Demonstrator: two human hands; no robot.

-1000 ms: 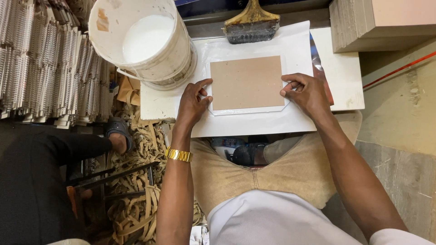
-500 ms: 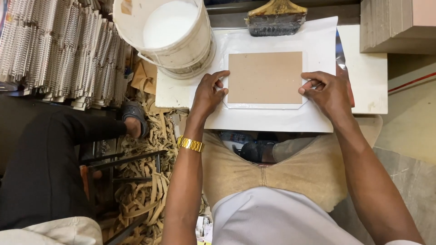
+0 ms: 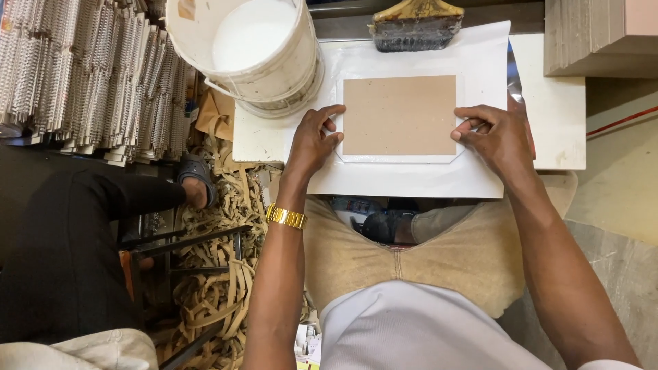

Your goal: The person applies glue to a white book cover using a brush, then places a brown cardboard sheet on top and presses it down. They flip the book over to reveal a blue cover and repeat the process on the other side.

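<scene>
- Grip: both hands rest open, clamped on nothing. Left hand sets its fingertips on the left edge of the brown board; right hand presses curled fingertips at the board's right edge, low on that side.
- Brown board: flat rectangle of plain tan card, matt, unmarked, corners square. It lies centred on a white cover sheet that shows as a narrow margin round it, the two lower corners of that sheet cut off at a slant.
- Position: board and cover sheet lie on a larger white paper spread over a small white table, directly before the seated person.
- Step in hand, as judged: board being seated and squared on the cover sheet, both edges pinned down.
- Next move, as judged: calls for even pressure and a steady board, so the margins stay equal before any flap is turned over.
- Nearby: white bucket of white paste, just beyond the left hand; wide brush at the table's far edge; stacked boards far right.
- Also: gold bracelet on the left wrist; card offcuts on the floor; rows of spiral-bound pads at left.
</scene>
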